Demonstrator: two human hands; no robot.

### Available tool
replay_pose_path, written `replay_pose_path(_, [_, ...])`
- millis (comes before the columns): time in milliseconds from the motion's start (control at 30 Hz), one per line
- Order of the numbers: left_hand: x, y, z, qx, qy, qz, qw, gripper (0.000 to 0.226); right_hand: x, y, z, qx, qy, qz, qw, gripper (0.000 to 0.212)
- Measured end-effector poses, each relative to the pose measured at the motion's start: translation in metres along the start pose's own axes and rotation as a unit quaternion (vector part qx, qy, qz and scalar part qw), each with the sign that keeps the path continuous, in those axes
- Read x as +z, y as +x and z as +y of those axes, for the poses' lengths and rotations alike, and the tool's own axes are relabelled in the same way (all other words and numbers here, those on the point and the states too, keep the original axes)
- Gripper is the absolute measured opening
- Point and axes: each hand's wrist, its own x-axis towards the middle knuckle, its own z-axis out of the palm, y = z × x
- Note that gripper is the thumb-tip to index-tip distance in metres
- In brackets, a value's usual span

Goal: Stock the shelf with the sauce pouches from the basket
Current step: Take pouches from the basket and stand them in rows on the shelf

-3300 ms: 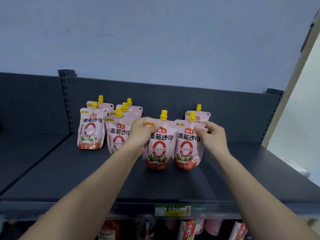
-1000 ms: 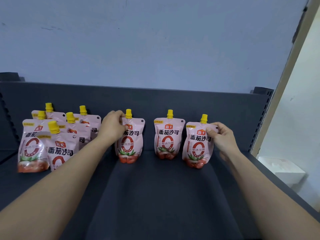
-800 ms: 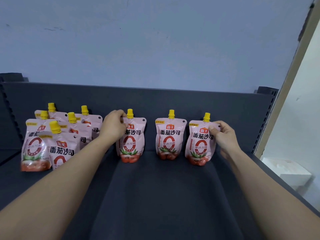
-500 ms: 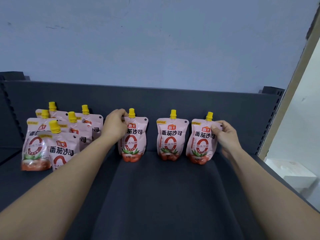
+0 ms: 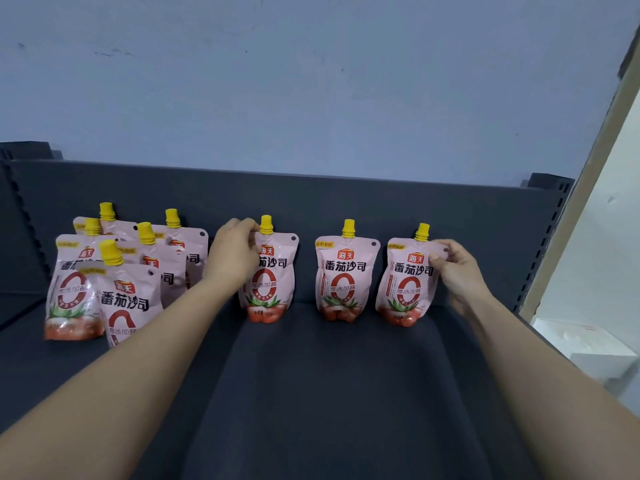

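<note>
Pink sauce pouches with yellow caps stand upright on the dark shelf (image 5: 346, 393). My left hand (image 5: 233, 252) grips the top left corner of one pouch (image 5: 273, 285) near the shelf's middle. A second pouch (image 5: 344, 278) stands free to its right. My right hand (image 5: 453, 268) pinches the top right corner of the rightmost pouch (image 5: 403, 282). All three stand in a row against the back panel. A cluster of several more pouches (image 5: 114, 271) stands at the left. The basket is out of view.
The shelf's dark back panel (image 5: 346, 199) rises behind the pouches, with slotted uprights at its left and right ends. A pale wall is above. A white box (image 5: 581, 344) lies beyond the shelf's right end.
Earlier both hands held two pouches side by side near the shelf's front; now three pouches stand spaced along the back. In the last second the hands barely move and keep their grips.
</note>
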Motion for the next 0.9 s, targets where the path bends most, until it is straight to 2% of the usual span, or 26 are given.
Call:
replay_pose_path(233, [-0.004, -0.005, 0.005, 0.034, 0.097, 0.015, 0.995, 0.045, 0.002, -0.001, -0.002, -0.013, -0.007, 0.038, 0.999, 0.028])
replay_pose_path(333, [-0.007, -0.007, 0.008, 0.051, 0.13, 0.019, 0.99, 0.05, 0.004, -0.003, -0.001, -0.054, -0.08, 0.074, 0.993, 0.032])
replay_pose_path(433, [-0.012, -0.008, 0.01, 0.062, 0.16, 0.009, 0.985, 0.058, 0.01, -0.008, -0.008, -0.16, -0.231, 0.138, 0.95, 0.04])
replay_pose_path(533, [-0.018, -0.009, 0.014, 0.086, 0.189, 0.006, 0.978, 0.055, 0.025, -0.017, -0.024, -0.249, -0.31, 0.16, 0.904, 0.042])
replay_pose_path(633, [-0.028, -0.01, 0.019, 0.111, 0.224, 0.006, 0.968, 0.053, 0.045, -0.028, -0.042, -0.295, -0.345, 0.135, 0.881, 0.046])
replay_pose_path(900, [-0.082, -0.01, 0.022, 0.151, 0.331, 0.033, 0.931, 0.05, 0.116, -0.065, -0.077, -0.361, -0.388, 0.012, 0.848, 0.053])
